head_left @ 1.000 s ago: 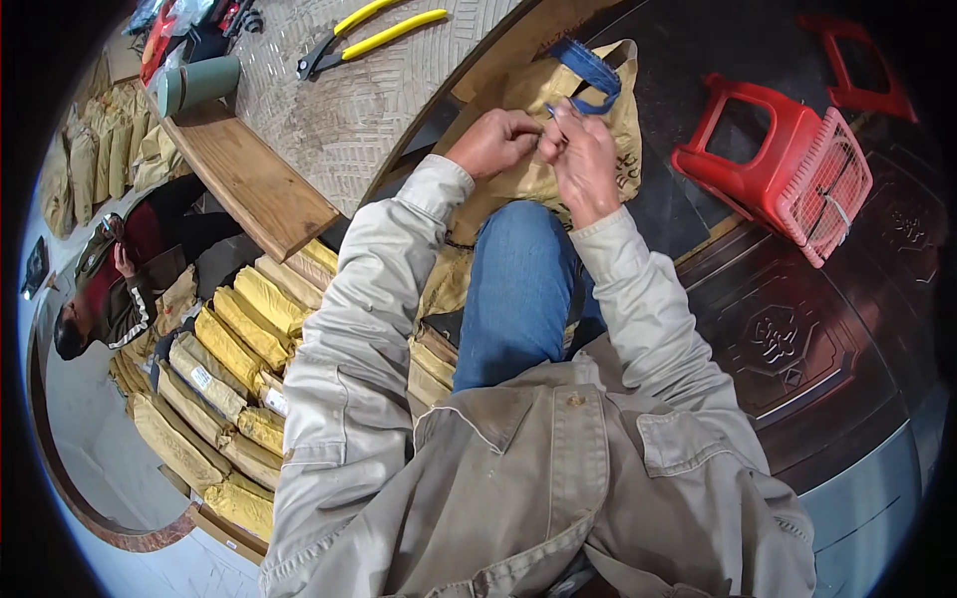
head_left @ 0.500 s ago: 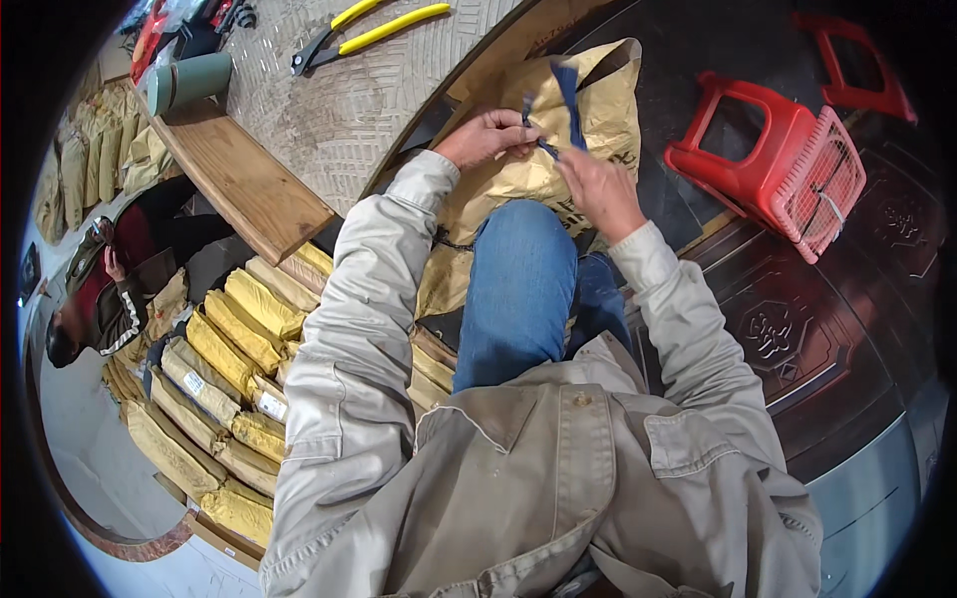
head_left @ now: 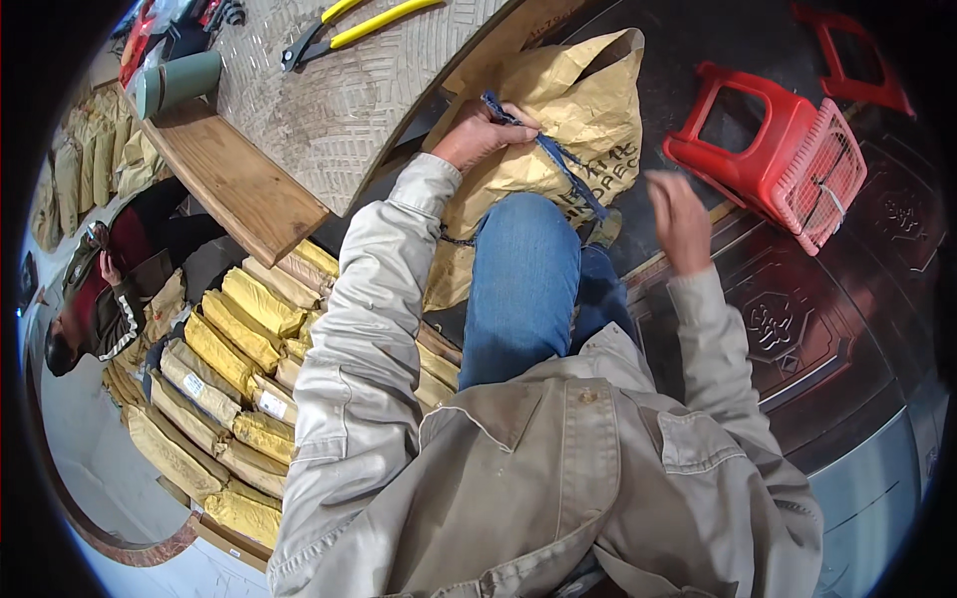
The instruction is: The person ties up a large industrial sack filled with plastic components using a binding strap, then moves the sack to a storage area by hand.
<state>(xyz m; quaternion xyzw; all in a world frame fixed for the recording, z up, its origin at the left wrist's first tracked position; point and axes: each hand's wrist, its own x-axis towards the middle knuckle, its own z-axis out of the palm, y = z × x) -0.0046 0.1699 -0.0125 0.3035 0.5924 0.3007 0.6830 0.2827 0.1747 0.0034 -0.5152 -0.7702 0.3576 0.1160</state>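
Note:
My left hand [head_left: 480,135] is closed in a pinch on a dark blue frayed strip [head_left: 554,149], maybe cloth or woven cord. One end pokes up above the fingers; the other trails down to the right. Behind it lies a crumpled yellow-brown paper sack [head_left: 598,95] with dark printing, its top folded open, in front of my jeans-clad knee [head_left: 520,284]. My right hand [head_left: 683,221] hangs apart from the strip, to the right of the sack, with its fingers loosely extended and nothing visible in them.
Yellow-handled cutters [head_left: 344,35] lie on the patterned table [head_left: 319,120], beside a wooden plank [head_left: 229,174] and a green cylinder [head_left: 184,82]. Wrapped packages [head_left: 229,339] are stacked at left; a person [head_left: 110,269] sits beyond. Red stool [head_left: 738,130] with a pink basket [head_left: 822,184] stands right.
My right hand has let go of the blue strip and moved right and down. The strip's loose end, upright before, now droops across the sack. My left hand keeps its pinch.

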